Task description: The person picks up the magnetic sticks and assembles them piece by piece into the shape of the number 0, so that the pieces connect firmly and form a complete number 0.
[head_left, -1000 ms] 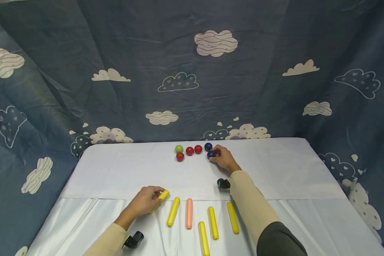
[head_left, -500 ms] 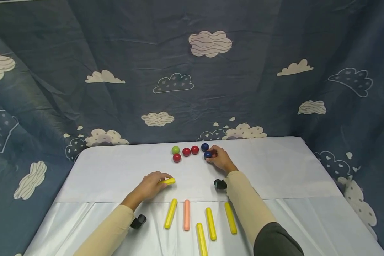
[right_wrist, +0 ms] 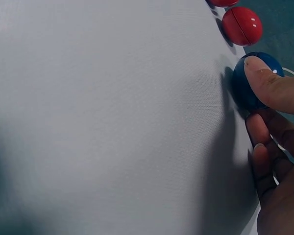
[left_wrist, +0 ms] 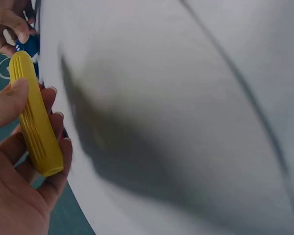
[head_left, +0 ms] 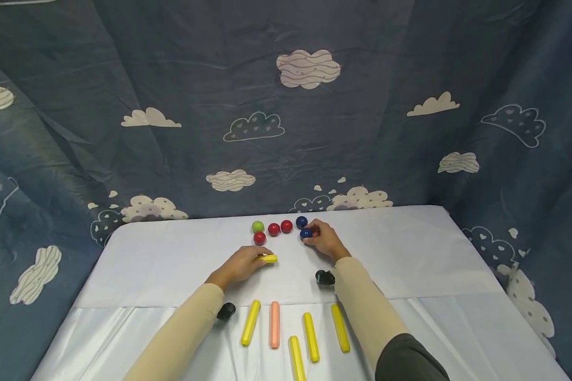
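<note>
In the head view my left hand (head_left: 240, 264) holds a short yellow ridged stick (head_left: 269, 259) above the white cloth, just in front of a red ball (head_left: 259, 238). The left wrist view shows the thumb along one side of the yellow stick (left_wrist: 36, 120), fingers curled behind it. My right hand (head_left: 327, 242) grips a blue ball (head_left: 305, 234) at the table's far side. In the right wrist view its thumb lies over the blue ball (right_wrist: 242, 88), with fingertips below. A second blue ball (head_left: 302, 221) sits just behind.
Two more red balls (head_left: 274, 229) and a green ball (head_left: 257, 226) stand in the same group. Toward the front lie a salmon-pink stick (head_left: 274, 325) and several yellow sticks (head_left: 250, 323). A cloud-printed curtain (head_left: 257, 174) hangs behind the white-covered table (head_left: 400, 254).
My left hand has lifted the yellow stick from the front row and carried it forward and right, toward the balls. The right hand stays at the blue ball.
</note>
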`<state>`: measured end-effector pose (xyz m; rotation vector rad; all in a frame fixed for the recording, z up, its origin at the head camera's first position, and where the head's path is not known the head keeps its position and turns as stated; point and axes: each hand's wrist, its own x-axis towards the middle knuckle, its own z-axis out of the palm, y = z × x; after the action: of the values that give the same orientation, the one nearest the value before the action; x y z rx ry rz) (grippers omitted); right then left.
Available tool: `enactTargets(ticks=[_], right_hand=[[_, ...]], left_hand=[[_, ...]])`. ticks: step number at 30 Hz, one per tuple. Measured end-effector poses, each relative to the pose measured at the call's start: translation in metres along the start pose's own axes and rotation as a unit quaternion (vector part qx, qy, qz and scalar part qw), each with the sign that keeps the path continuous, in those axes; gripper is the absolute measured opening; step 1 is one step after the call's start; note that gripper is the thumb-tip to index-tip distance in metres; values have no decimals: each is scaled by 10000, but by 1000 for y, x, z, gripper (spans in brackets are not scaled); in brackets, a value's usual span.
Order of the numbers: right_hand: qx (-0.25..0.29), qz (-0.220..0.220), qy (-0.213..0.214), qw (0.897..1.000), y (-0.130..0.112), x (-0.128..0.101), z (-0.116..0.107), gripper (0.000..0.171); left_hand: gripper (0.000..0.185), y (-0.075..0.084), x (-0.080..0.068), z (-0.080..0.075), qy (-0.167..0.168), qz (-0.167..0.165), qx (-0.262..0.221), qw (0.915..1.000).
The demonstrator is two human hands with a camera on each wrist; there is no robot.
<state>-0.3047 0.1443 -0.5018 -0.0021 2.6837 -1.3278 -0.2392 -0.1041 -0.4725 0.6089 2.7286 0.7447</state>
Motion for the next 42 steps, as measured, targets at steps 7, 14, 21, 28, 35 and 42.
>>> enactTargets(ticks=[7, 14, 21, 28, 35, 42], right_hand=[[-7, -33, 51, 10000, 1, 1, 1, 33], [44, -41, 10, 10000, 1, 1, 2, 32], [79, -118, 93, 9999, 0, 1, 0, 33], [93, -26, 89, 9999, 1, -1, 2, 33], [118, 24, 134, 9998, -1, -2, 3, 34], [110, 85, 157, 9998, -1, -5, 0, 35]], left_hand=[[26, 6, 29, 7, -187, 78, 169, 9997], [27, 9, 46, 17, -119, -188, -295, 9993], [27, 11, 58, 17, -62, -153, -254, 9995], [26, 11, 61, 14, -64, -352, -301, 9989], [23, 9, 64, 14, -34, -575, -590, 9966], [23, 6, 65, 15, 126, -618, -786, 9949]])
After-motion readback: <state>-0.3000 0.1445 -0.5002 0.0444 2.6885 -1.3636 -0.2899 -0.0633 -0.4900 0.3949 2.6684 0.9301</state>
